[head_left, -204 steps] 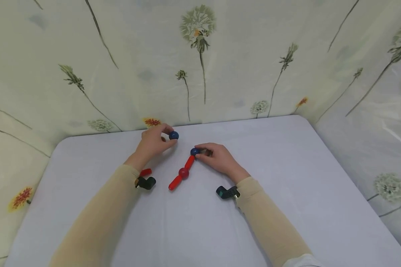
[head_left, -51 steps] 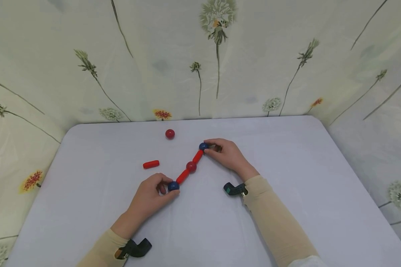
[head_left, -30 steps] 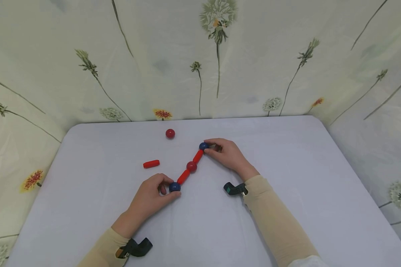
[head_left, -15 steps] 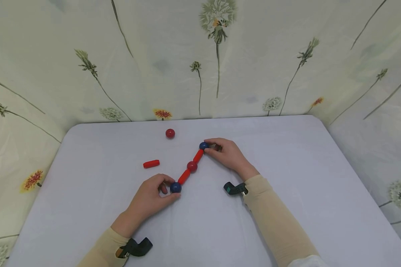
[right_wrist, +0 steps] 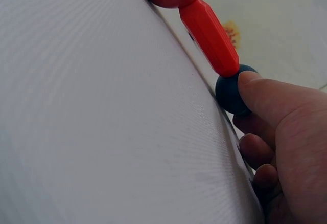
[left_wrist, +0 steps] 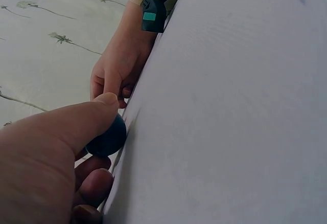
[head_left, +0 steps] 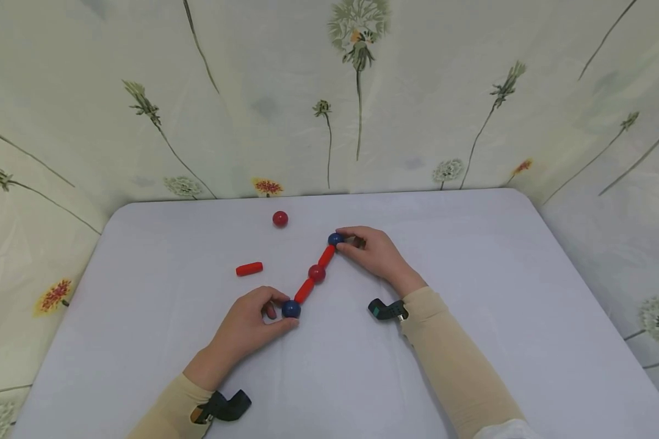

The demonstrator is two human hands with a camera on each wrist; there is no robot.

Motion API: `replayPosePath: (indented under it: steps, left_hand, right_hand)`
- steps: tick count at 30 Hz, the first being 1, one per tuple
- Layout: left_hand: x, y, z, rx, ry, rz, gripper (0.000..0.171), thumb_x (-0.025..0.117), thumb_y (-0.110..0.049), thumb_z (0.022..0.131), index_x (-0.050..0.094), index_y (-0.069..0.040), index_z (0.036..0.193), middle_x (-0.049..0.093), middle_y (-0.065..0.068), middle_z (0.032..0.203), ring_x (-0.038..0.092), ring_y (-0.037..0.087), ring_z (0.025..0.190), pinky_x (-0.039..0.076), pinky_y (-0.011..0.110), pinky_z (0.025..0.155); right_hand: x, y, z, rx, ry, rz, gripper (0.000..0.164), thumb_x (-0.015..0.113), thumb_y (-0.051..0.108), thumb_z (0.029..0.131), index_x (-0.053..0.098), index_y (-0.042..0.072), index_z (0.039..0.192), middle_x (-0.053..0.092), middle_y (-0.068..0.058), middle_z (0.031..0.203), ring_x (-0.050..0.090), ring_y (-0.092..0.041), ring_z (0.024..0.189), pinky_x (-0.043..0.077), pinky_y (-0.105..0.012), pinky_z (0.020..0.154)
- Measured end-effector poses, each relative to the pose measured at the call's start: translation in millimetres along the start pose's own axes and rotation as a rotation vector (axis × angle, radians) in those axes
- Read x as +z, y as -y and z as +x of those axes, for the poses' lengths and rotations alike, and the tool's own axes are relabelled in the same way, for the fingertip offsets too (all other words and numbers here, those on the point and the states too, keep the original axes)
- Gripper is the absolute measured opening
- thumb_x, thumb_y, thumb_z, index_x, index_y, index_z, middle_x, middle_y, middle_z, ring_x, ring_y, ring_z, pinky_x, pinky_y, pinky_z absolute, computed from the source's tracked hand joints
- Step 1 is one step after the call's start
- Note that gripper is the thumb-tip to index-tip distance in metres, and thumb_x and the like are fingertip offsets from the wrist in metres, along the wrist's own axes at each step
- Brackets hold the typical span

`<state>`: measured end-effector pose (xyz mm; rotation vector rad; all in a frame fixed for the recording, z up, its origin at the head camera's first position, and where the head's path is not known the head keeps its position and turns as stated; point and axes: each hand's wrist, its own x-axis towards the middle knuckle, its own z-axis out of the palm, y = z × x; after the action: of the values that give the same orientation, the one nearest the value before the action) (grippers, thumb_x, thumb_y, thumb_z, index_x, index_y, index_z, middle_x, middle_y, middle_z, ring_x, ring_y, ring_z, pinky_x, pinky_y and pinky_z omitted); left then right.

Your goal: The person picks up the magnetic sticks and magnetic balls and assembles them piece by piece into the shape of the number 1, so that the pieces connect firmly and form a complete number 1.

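A slanting chain lies on the table: a blue ball at each end, a red ball [head_left: 316, 273] in the middle and a red rod [head_left: 304, 291] on either side of it. My left hand [head_left: 247, 320] pinches the near blue ball [head_left: 291, 309] between thumb and fingers; the left wrist view shows that ball partly covered by the thumb. At the far end my right hand [head_left: 378, 253] pinches the other blue ball [head_left: 335, 239]. In the right wrist view, the far red rod [right_wrist: 210, 37] meets this ball beside the thumb.
A loose red rod [head_left: 249, 269] lies left of the chain, beyond my left hand. Farther back, near the table's rear edge, sits a loose red ball [head_left: 280, 219]. The white table [head_left: 472, 274] backs onto a flower-patterned curtain [head_left: 241, 97].
My left hand has brought its blue ball from the back to the chain's near end, where it now touches the rod. Lately both hands have stayed almost still, the near ball shifting slightly right.
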<state>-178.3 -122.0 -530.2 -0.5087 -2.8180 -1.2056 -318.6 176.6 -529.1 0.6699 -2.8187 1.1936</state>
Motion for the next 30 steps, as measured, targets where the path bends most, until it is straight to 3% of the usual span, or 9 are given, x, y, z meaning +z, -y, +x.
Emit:
replayPosePath:
  steps: [5,30]
  left_hand:
    - [1.0,1.1,-0.1,0.029,-0.006,0.003,0.038,0.086,-0.036,0.077,0.067,-0.025,0.108,0.059,-0.016,0.087,0.053,0.004,0.076,0.048,0.023,0.065]
    - [-0.2,-1.5,-0.1,0.005,0.005,0.019,0.040,0.086,-0.037,0.077,0.069,-0.024,0.110,0.060,-0.015,0.089,0.054,0.004,0.077,0.049,0.024,0.066]
  right_hand:
    - [0.7,-1.8,0.4,-0.012,-0.006,-0.015,0.040,0.069,0.042,0.092,0.066,0.026,0.129,0.064,0.010,0.094,0.056,-0.012,0.083,0.049,-0.032,0.073]
    - [0.8,-1.8,0.8,-0.015,-0.006,-0.012,0.040,0.070,0.040,0.092,0.066,0.026,0.129,0.064,0.010,0.093,0.055,-0.012,0.082,0.049,-0.032,0.072]
